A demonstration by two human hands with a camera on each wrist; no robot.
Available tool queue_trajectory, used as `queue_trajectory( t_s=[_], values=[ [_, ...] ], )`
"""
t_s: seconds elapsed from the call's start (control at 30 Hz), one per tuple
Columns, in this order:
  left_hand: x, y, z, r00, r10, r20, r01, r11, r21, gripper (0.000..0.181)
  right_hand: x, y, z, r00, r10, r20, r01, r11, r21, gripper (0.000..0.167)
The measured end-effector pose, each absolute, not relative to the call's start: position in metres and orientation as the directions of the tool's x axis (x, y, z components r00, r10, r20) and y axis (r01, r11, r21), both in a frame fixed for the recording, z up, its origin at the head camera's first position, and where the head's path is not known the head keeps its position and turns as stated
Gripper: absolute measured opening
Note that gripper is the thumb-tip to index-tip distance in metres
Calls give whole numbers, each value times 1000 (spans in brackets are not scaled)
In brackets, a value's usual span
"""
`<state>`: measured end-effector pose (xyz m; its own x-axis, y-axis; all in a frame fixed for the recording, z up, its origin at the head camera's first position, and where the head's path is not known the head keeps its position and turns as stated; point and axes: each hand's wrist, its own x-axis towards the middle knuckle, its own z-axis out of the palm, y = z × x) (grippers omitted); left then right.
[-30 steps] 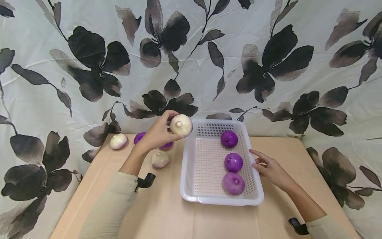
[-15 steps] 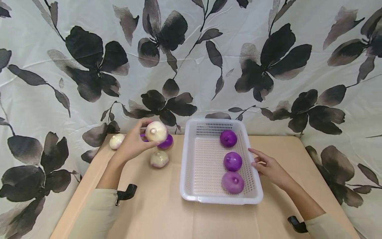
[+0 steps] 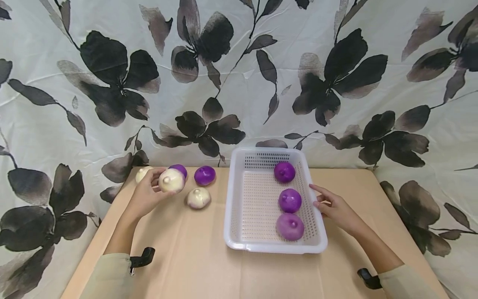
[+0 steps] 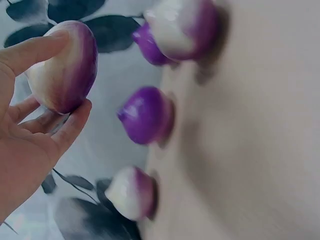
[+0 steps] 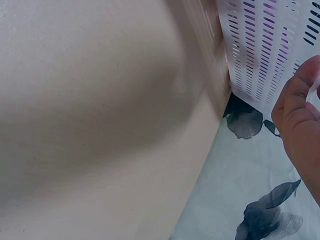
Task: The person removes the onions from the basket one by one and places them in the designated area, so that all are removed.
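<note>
My left hand (image 3: 147, 195) grips a white-and-purple onion (image 3: 171, 180) between thumb and fingers, held above the table's left side. In the left wrist view the same onion (image 4: 65, 67) shows its purple base. Just behind it in the head view sits a purple onion (image 3: 178, 169), partly covered. Another purple onion (image 3: 204, 175) and a white onion (image 3: 198, 198) lie to its right. A further white onion (image 3: 142, 173) is half hidden behind my left hand. My right hand (image 3: 337, 211) pinches the right rim of a white plastic basket (image 3: 233, 207).
Inside the basket, along its right side, three purple onions (image 3: 290, 200) lie in a row. The basket stands on a light tan table (image 3: 201, 257). A floral cloth (image 3: 269, 95) hangs behind the table's far edge.
My left hand has carried the white-and-purple onion leftward and down, from beside the basket to above the left onions. My right hand stays at the basket rim.
</note>
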<state>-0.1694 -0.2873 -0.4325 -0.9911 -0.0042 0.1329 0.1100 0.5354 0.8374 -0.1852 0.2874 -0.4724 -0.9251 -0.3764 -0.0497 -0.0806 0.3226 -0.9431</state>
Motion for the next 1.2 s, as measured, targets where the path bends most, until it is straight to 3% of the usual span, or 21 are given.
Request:
queue_trajectory(
  t_s=[0.53,1.2],
  values=[
    [-169,-314,-492,-996,-91,-26,-79,641,764,87,-189,288,-473,-924,-374,-75,-74,369,-926,59],
    [-170,-318,-500,-993,-57,-102,-112,696,709,92,-187,288,-472,-925,-371,-85,-68,382,-922,60]
  ],
)
